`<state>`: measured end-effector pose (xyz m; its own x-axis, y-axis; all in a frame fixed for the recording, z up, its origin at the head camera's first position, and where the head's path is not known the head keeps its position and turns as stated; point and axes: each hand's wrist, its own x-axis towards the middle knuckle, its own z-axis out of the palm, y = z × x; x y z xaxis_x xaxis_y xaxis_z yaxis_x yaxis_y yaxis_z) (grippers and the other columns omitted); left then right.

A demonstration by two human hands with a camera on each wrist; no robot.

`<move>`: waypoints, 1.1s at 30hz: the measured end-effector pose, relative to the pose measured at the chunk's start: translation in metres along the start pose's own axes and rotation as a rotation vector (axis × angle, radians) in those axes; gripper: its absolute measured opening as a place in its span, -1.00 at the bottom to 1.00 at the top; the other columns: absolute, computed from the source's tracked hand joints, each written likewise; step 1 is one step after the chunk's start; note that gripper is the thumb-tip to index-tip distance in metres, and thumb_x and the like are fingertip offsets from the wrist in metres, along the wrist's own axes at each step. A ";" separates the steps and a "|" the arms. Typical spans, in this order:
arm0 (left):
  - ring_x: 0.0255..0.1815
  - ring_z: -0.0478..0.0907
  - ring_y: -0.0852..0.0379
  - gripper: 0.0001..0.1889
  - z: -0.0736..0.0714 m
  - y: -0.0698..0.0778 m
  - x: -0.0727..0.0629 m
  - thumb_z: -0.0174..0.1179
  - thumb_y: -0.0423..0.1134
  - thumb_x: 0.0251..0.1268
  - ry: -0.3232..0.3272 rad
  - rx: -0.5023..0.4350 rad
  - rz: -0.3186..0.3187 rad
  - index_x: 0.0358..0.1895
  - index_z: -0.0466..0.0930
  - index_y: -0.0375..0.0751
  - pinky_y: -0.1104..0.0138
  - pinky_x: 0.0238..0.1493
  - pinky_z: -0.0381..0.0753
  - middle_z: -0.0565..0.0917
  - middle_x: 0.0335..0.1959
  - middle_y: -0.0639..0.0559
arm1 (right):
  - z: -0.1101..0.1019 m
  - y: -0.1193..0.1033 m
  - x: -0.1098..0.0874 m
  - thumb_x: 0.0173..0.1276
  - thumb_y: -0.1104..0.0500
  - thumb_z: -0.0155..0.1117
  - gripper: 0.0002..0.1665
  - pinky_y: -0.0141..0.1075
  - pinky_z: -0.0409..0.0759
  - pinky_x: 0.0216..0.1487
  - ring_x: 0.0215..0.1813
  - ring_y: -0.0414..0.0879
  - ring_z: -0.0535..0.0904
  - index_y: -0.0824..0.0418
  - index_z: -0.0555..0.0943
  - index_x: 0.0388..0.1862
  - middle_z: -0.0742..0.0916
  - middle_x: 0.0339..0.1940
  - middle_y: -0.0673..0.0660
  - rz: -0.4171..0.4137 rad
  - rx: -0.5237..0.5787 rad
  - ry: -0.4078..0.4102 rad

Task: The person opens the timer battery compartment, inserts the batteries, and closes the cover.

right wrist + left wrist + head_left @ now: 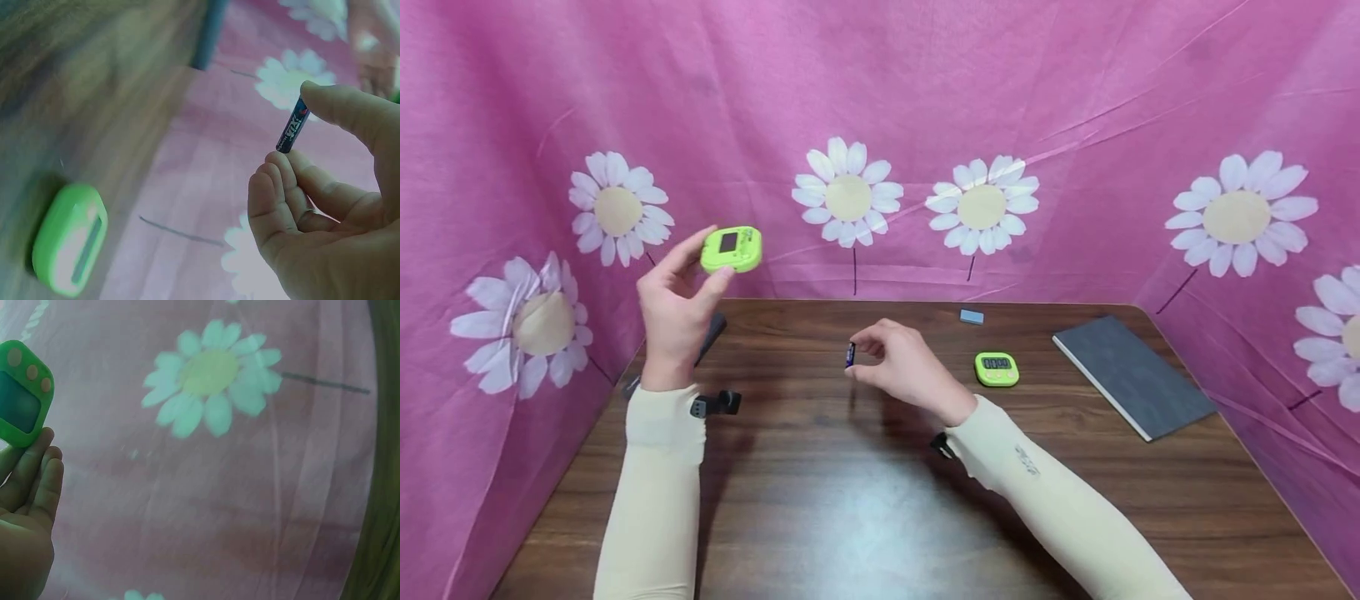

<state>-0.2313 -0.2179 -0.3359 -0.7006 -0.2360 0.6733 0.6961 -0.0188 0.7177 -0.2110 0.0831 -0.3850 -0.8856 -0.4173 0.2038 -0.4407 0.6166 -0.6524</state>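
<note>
At the left in the head view, my left hand [677, 312] holds a lime-green digital timer [732, 249] raised above the table, between thumb and fingers. A dark rectangle marks the timer side toward the head camera. In the left wrist view, that timer [25, 394] shows its screen and round buttons. Near the middle, my right hand [906, 362] pinches a small dark cylindrical battery [850, 356], one end at the thumb and the other at a fingertip. Printed lettering runs along the battery [292, 128] in the right wrist view.
A second lime-green timer [997, 369] lies right of my right hand, digits on its screen. Behind it sits a small blue block [972, 317]. A dark-covered notebook [1131, 375] lies farther right. A dark object [711, 335] is partly hidden behind my left hand. Pink flowered cloth surrounds the wooden table.
</note>
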 end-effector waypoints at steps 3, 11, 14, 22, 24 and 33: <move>0.11 0.81 0.21 -0.44 0.016 -0.005 -0.006 0.46 -0.58 0.24 -0.064 0.037 -0.037 0.36 0.72 -0.45 0.49 0.25 0.75 0.89 0.15 0.14 | -0.018 0.002 -0.014 0.36 0.04 0.68 -0.48 0.04 0.79 0.22 0.07 0.02 0.78 0.18 0.82 0.24 0.83 0.04 0.14 0.031 0.053 0.044; 0.24 0.74 0.20 -0.32 0.073 -0.022 -0.044 0.63 -0.42 0.16 -0.288 0.159 -0.072 0.42 0.71 -0.31 0.28 0.47 0.65 0.84 0.29 -0.11 | -0.065 0.009 -0.044 0.33 0.11 0.74 -0.51 -0.06 0.82 0.26 0.09 0.02 0.78 0.14 0.83 0.22 0.85 0.02 0.09 0.040 0.153 0.155; 0.31 0.74 0.12 -0.29 0.093 -0.029 -0.061 0.70 -0.33 0.10 -0.362 0.220 -0.021 0.41 0.74 -0.20 0.15 0.59 0.57 0.83 0.30 -0.13 | -0.078 0.014 -0.053 0.33 0.17 0.74 -0.52 -0.25 0.82 0.23 0.05 -0.04 0.76 0.14 0.83 0.21 0.85 0.01 0.11 0.019 0.188 0.200; 0.34 0.72 0.02 -0.28 0.117 -0.039 -0.088 0.76 -0.29 0.03 -0.468 0.231 0.061 0.36 0.76 -0.24 0.17 0.48 0.64 0.84 0.27 -0.05 | -0.090 0.022 -0.065 0.39 0.19 0.70 -0.55 -0.45 0.75 0.09 0.04 -0.02 0.76 0.10 0.83 0.24 0.83 0.01 0.14 -0.009 0.243 0.204; 0.34 0.72 0.04 -0.27 0.119 -0.039 -0.091 0.76 -0.28 0.02 -0.474 0.234 0.066 0.36 0.75 -0.25 0.17 0.47 0.65 0.84 0.27 -0.05 | -0.090 0.021 -0.066 0.40 0.17 0.69 -0.55 -0.43 0.74 0.08 0.04 -0.03 0.75 0.08 0.83 0.25 0.82 0.00 0.11 -0.023 0.220 0.184; 0.33 0.73 0.02 -0.26 0.125 -0.042 -0.097 0.78 -0.27 0.00 -0.470 0.243 0.090 0.36 0.76 -0.18 0.21 0.45 0.68 0.84 0.27 -0.07 | -0.089 0.016 -0.069 0.41 0.19 0.68 -0.57 -0.40 0.67 -0.02 -0.03 -0.03 0.77 0.12 0.86 0.24 0.84 -0.03 0.07 -0.076 0.081 0.172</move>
<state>-0.2126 -0.0732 -0.4091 -0.6732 0.2354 0.7010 0.7394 0.2205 0.6361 -0.1705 0.1814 -0.3445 -0.8655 -0.3357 0.3719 -0.4999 0.5292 -0.6856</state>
